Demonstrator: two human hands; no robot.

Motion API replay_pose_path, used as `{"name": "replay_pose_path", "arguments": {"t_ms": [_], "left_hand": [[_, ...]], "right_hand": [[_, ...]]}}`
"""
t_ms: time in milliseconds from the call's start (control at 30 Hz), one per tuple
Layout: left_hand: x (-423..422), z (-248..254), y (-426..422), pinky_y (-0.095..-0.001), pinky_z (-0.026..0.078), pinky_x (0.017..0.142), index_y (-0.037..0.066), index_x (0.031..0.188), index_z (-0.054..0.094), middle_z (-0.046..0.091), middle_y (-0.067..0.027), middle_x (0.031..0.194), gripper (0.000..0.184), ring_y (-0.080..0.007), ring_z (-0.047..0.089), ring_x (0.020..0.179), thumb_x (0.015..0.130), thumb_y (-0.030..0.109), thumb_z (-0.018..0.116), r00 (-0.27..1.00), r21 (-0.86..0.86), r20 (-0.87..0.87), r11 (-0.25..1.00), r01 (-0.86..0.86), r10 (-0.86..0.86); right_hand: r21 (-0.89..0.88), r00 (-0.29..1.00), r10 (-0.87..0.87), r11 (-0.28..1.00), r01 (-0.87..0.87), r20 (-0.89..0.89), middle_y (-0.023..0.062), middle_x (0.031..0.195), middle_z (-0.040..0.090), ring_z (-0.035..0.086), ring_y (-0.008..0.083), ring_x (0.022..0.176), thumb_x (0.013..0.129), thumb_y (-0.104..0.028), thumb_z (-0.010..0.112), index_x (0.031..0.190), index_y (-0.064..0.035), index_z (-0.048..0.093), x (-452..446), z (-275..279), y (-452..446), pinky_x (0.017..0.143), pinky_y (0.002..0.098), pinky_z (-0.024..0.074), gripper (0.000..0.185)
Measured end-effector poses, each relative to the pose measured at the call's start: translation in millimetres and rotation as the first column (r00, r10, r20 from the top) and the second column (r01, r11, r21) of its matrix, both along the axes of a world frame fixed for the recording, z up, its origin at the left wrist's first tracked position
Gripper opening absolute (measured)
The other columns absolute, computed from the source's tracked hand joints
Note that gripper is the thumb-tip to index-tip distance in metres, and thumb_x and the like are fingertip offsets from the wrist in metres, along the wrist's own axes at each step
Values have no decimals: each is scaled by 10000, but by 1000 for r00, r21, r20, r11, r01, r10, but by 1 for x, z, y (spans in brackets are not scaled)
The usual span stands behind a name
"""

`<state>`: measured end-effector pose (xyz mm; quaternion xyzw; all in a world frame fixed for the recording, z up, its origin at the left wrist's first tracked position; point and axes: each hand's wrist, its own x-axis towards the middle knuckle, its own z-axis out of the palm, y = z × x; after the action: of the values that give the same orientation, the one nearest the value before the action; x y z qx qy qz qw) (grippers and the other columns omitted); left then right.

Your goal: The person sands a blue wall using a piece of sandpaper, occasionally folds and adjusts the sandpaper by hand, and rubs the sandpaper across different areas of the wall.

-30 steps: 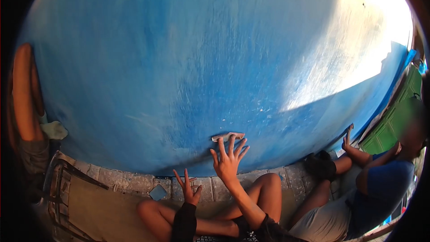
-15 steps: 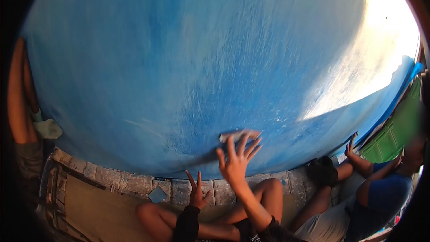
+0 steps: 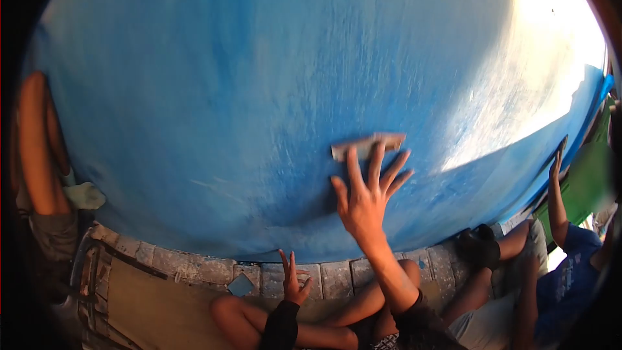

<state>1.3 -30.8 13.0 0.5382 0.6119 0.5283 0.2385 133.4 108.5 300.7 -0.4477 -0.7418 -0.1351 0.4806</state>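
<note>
Fingers spread, my right hand (image 3: pixel 368 204) presses a brownish folded piece of what looks like sandpaper (image 3: pixel 353 149) to the curved blue painted surface (image 3: pixel 194 104). The fingertips cover part of the piece. Lower and to the left, my left hand (image 3: pixel 295 282) is raised above my crossed legs (image 3: pixel 382 301), some fingers stretched and apart, and I see nothing in it. Streaks and roughened paint mark the blue surface around my right hand.
A small bluish square (image 3: pixel 241 284) lies on the paving bricks (image 3: pixel 337 279). At right, a person in a blue shirt (image 3: pixel 567 279) sits with one hand (image 3: pixel 556 163) on the surface. Another person's leg (image 3: pixel 39 149) is at left, near a metal frame (image 3: pixel 87 272).
My right hand has slid the sandpaper up and to the right across the blue surface. At right, the person's arm has reached higher. My left hand has stayed low.
</note>
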Motion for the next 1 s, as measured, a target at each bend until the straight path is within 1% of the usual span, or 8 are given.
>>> {"name": "replay_pose_path", "arguments": {"t_ms": [167, 267, 367, 433, 600, 667, 867, 1000], "left_hand": [[-2, -11, -5, -260, 558, 574, 151, 1588, 153, 30, -164, 1654, 1002, -233, 699, 995, 758, -44, 680, 996, 58, 79, 997, -42, 37], [2, -9, -13, -255, 547, 549, 149, 1586, 166, 34, -154, 1656, 982, -243, 698, 1015, 763, -54, 663, 997, 78, 43, 995, -63, 59], [7, -5, -21, -258, 538, 536, 149, 1586, 169, 44, -161, 1654, 970, -260, 693, 1041, 774, -7, 677, 996, 47, -49, 997, -68, 70], [10, -4, -22, -269, 538, 538, 151, 1586, 170, 42, -165, 1653, 972, -261, 692, 1045, 775, 26, 690, 995, 44, -81, 997, -63, 67], [7, 0, -22, -303, 547, 560, 150, 1584, 181, 34, -172, 1652, 976, -259, 694, 1038, 769, 102, 715, 983, 137, -165, 989, -55, 78], [15, 25, -33, -316, 553, 585, 151, 1579, 203, 23, -171, 1653, 962, -256, 696, 1021, 758, 82, 699, 987, -89, -115, 989, -119, 108], [19, 24, -36, -314, 553, 588, 155, 1579, 204, 18, -172, 1652, 958, -254, 695, 1017, 758, 77, 690, 992, -44, -113, 997, -60, 54], [21, 20, -35, -312, 553, 590, 157, 1580, 204, 15, -172, 1652, 956, -253, 695, 1015, 758, 75, 685, 994, -27, -105, 999, -41, 38]], "right_hand": [[-163, 998, 46, 986, -39, 36, 85, 1497, 457, 147, 540, 1451, 906, -420, 671, 1353, -341, 597, 7, -190, -28, 1102, 749, -3, 460], [-270, 994, 59, 962, -31, 95, 79, 1497, 456, 134, 540, 1454, 917, -425, 655, 1341, -338, 607, 19, -189, -41, 1100, 752, -2, 436], [-92, 999, 41, 995, -40, 8, 89, 1524, 425, 62, 541, 1465, 937, -426, 625, 1358, -311, 600, 23, -102, -20, 1093, 755, -16, 437], [92, 997, -31, 995, 38, -76, 122, 1617, 258, -26, 552, 1463, 972, -412, 567, 1422, -259, 546, 20, 0, 1, 1102, 731, -62, 476], [398, 994, -29, 915, 68, -102, 94, 1632, 230, 18, 483, 1493, 985, -408, 547, 1510, -263, 420, 10, 201, 12, 1104, 735, 9, 559], [455, 995, 78, 890, -40, -66, 69, 1609, 288, 117, 441, 1495, 968, -419, 569, 1501, -281, 426, 5, 228, 8, 1118, 722, 86, 569], [283, 874, 198, 895, -346, 443, -12, 1604, 309, 230, 291, 1497, 905, -522, 611, 1506, -367, 386, -5, 39, 9, 1161, 635, 160, 661], [391, 881, 74, 876, -281, 468, -83, 1610, 284, 216, 228, 1505, 905, -563, 590, 1495, -442, 368, 6, 29, 19, 1179, 613, 134, 641]]}}
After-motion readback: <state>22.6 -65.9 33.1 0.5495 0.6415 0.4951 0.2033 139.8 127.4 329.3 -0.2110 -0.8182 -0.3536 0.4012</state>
